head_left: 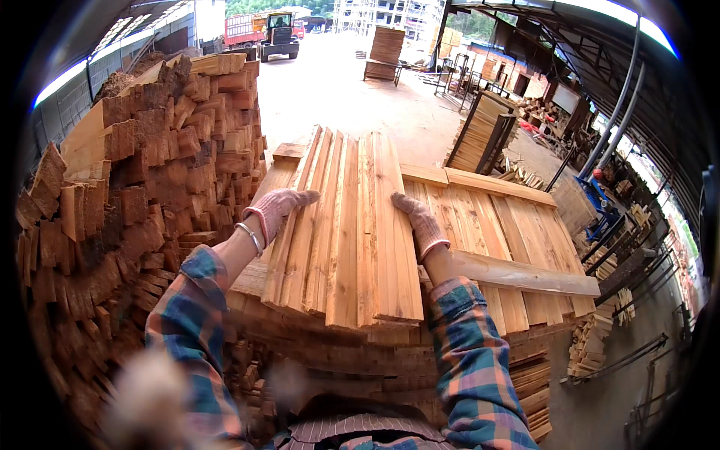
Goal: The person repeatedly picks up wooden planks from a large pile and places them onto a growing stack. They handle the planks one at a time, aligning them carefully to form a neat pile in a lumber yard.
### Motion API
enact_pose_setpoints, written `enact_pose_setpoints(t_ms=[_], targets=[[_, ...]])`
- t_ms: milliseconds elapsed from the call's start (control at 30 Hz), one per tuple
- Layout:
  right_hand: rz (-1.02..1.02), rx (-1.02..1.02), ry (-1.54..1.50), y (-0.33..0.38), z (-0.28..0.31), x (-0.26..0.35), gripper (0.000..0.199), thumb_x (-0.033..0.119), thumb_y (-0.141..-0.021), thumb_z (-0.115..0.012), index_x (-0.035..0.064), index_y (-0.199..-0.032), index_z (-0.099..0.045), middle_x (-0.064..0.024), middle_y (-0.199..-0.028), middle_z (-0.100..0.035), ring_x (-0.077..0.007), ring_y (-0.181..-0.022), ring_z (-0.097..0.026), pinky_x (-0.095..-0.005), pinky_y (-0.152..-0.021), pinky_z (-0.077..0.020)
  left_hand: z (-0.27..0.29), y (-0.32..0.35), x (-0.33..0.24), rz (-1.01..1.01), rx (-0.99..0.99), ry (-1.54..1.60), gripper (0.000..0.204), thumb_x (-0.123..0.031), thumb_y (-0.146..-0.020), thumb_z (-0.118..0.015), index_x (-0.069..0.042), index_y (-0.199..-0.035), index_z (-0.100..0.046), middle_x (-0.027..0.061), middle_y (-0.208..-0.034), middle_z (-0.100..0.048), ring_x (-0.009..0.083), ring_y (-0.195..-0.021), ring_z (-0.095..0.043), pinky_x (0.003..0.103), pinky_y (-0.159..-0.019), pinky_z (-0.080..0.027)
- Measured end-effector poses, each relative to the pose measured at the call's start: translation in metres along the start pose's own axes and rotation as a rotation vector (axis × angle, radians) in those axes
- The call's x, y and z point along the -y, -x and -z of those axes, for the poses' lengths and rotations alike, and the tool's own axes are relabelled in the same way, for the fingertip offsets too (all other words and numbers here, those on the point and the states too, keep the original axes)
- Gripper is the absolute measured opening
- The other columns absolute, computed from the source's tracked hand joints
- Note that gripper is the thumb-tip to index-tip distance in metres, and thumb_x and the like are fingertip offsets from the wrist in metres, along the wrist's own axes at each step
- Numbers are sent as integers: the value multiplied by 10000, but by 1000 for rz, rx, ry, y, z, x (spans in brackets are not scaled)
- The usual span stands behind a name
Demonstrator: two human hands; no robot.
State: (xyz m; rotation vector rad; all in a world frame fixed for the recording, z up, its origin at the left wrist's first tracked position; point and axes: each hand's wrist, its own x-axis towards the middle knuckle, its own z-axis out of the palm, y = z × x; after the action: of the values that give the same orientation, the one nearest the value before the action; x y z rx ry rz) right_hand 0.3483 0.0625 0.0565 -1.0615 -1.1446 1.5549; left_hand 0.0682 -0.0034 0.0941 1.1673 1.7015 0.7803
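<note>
Before me several long, narrow wooden boards (346, 232) lie side by side, their ends pointing toward and away from me. My left hand (279, 212), in a pale knitted glove, grips the left side of this row, its thumb over the outer boards. On the opposite side my gloved right hand (421, 225) holds the edge of the rightmost board, with part of its fingers hidden. The row is squeezed between both hands and rests on a stack of boards. To the right, more boards (517, 225) lie flat beneath a crosswise wooden strip (525, 274).
A tall pile of rough wood pieces (180, 150) rises close on my left. Beyond the stack stand a leaning bundle of boards (480, 131) and a square wood stack (387, 52). A wheeled loader (279, 37) is parked far off. Metal posts (626, 97) stand at right.
</note>
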Motion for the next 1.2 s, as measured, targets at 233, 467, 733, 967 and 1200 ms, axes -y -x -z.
enact_pose_setpoints(t_ms=[233,467,733,967,1200], targets=[[54,-25,176,-11,29,7,283,197,-867,-626,-5,-1059,-679,-116,-967,-695,-191,-776,-663,-309,-698,-548,57,-37,26,66,-168,-504,526,-482,-833,-690,26,-962,-649,62,-781,-677,121,-634,-599,299,-607,-529],[53,-86,200,-16,28,2,341,226,-833,-657,-22,-1067,-669,-151,-1034,-671,-204,-878,-650,-320,-752,-542,69,-4,67,-89,-450,-649,900,-563,-743,-701,-88,-1430,-364,150,-1389,-481,293,-1306,-430,404,-1074,-380],[139,-62,110,-6,28,8,346,168,-824,-667,-34,-1105,-650,-107,-890,-682,-175,-691,-656,-301,-654,-554,-27,2,-1,-686,8,-984,773,-496,-858,-622,-90,-1452,-339,120,-1493,-353,323,-1406,-259,406,-1173,-193],[186,-31,40,6,43,47,362,127,-824,-641,-38,-1145,-623,-107,-956,-676,-190,-758,-659,-307,-677,-560,-49,-3,-5,-658,132,-909,800,-633,-859,-501,-120,-1456,-355,100,-1528,-306,349,-1431,-198,493,-1169,-142],[261,-58,451,-33,78,22,322,197,-819,-666,-38,-1040,-677,-123,-974,-688,-189,-785,-664,-300,-703,-542,-69,19,-20,-823,89,-1078,744,-617,-848,-509,-141,-1414,-429,61,-1501,-357,257,-1428,-231,434,-1175,-175]])
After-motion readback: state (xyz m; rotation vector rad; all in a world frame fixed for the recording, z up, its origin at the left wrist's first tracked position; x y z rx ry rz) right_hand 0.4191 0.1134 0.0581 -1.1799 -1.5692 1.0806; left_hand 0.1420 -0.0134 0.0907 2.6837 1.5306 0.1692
